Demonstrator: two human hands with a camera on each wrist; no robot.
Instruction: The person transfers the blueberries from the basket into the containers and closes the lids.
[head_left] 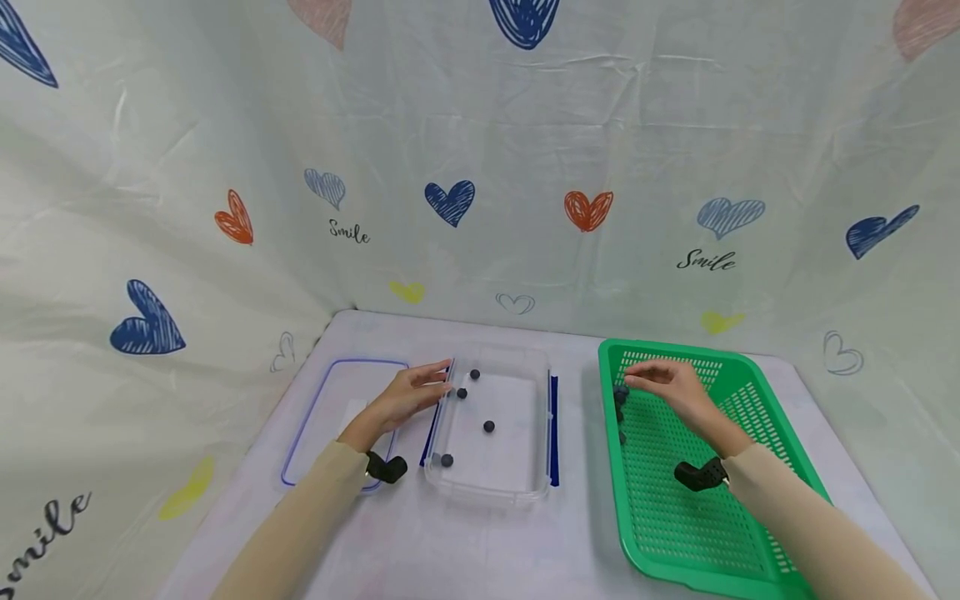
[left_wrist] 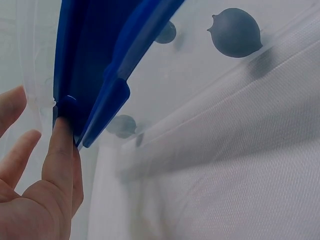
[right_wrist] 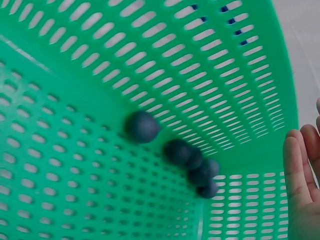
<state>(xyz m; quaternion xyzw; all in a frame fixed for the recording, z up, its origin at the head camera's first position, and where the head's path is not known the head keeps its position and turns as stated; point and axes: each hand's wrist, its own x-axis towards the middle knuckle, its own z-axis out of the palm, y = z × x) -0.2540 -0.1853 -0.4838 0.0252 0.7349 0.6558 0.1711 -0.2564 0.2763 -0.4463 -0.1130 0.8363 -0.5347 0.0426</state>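
A clear plastic box [head_left: 487, 493] holds several blueberries [head_left: 489, 427], spread apart on its floor. My left hand [head_left: 408, 398] is at the box's left side, fingers mostly straight. In the left wrist view, a fingertip touches the end of the blue latch [left_wrist: 107, 95] that hangs out from the wall. Over the left part of a green basket [head_left: 705, 508] is my right hand [head_left: 675, 390], fingers extended and slightly bent. The right wrist view shows those fingers [right_wrist: 297, 170] near the basket's rim, and blueberries [right_wrist: 142, 127] lined up along the foot of a basket wall.
A clear lid with a blue-purple edge [head_left: 348, 361] lies on the table left of the box, partly behind my left arm. Another blue latch [head_left: 554, 429] sticks out on the box's right side. A white curtain with printed hearts [head_left: 450, 203] rises behind the table.
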